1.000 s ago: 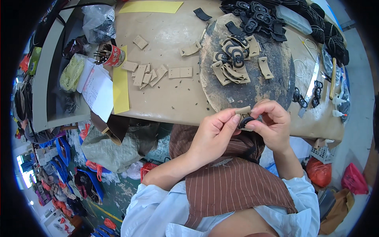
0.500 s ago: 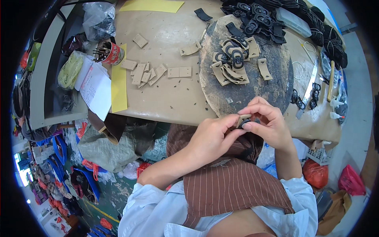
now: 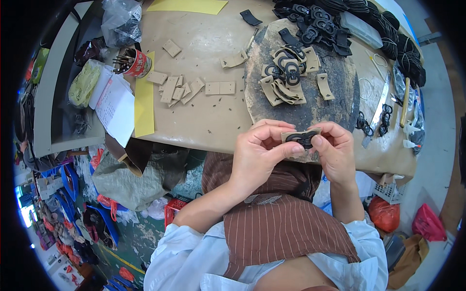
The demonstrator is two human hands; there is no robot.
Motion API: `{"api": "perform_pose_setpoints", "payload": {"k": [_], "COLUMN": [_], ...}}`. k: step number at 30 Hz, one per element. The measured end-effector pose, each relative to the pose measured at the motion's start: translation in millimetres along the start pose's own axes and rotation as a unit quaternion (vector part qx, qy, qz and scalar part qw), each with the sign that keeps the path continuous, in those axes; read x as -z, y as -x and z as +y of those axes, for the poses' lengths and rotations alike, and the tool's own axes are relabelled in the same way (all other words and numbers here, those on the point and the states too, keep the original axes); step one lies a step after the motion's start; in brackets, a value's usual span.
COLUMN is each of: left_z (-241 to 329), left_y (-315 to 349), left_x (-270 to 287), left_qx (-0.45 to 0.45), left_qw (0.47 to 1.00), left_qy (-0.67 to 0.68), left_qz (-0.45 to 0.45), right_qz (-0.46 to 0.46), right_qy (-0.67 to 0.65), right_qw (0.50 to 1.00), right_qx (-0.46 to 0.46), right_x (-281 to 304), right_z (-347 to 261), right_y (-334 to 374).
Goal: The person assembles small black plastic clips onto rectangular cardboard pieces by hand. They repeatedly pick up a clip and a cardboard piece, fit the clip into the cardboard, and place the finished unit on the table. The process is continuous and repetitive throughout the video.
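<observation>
From my remote seat I have both sets of fingers grasping one small piece. My left hand (image 3: 264, 148) pinches the tan strap (image 3: 288, 137) at its nine o'clock end, thumb on the near side, fingers behind. My right hand (image 3: 336, 148) grips at three o'clock, its thumb pressing by the end of the black buckle (image 3: 304, 139). The buckle lies against the strap's near face, between the two thumbs; whether it is fastened there I cannot tell, since the fingers cover the ends.

To do this well, I judge the left should simply anchor, holding the strap flat and level, while the right does the fine pressing. Light, even pressure seems best: too much squeeze could fold the strap or skew the buckle. I would also spread the fingertips so both ends show.

The piece is held up at the near edge of the round board (image 3: 335, 110). At twelve o'clock on that board sits a heap of buckled straps (image 3: 291, 68), with a loose strap (image 3: 325, 87) at one. Towards ten, flat tan pieces (image 3: 170, 90) lie on the table (image 3: 204, 121).
</observation>
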State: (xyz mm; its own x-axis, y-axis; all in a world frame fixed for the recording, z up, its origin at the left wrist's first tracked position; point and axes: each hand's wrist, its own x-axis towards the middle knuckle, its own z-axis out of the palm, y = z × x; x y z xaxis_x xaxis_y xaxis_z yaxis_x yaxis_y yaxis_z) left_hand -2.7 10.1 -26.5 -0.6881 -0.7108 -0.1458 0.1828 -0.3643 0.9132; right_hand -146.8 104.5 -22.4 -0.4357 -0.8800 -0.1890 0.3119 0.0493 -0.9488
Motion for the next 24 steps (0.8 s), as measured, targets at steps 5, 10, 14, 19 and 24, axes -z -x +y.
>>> {"api": "perform_pose_setpoints", "payload": {"k": [5,10,14,19,24], "left_z": [-3.1,-10.9,-9.7,-7.8,-18.8], "left_y": [-4.6,-8.1,-10.5,-11.3,-6.7], "left_x": [1.3,3.0,3.2,6.2,8.9], "left_qx": [0.022,-0.038,0.125,0.158,-0.029], "left_qw": [0.999,0.999,0.985,0.983,0.996], "left_qy": [0.034,-0.009,0.113,0.091,-0.081], "left_qz": [0.029,0.032,-0.024,-0.024,-0.013], "right_qz": [-0.035,-0.033,-0.043,-0.042,-0.088], "right_qy": [0.028,-0.015,-0.110,0.021,-0.011], "right_qw": [0.999,0.998,0.988,0.996,0.990], "right_qx": [-0.028,-0.053,-0.104,-0.081,-0.107], "right_x": [-0.9,-1.5,0.9,2.6,11.7], "right_z": [-2.0,-2.8,-1.8,-1.4,3.2], "right_y": [-2.5,-4.0,-6.4,-5.6,-11.3]}}
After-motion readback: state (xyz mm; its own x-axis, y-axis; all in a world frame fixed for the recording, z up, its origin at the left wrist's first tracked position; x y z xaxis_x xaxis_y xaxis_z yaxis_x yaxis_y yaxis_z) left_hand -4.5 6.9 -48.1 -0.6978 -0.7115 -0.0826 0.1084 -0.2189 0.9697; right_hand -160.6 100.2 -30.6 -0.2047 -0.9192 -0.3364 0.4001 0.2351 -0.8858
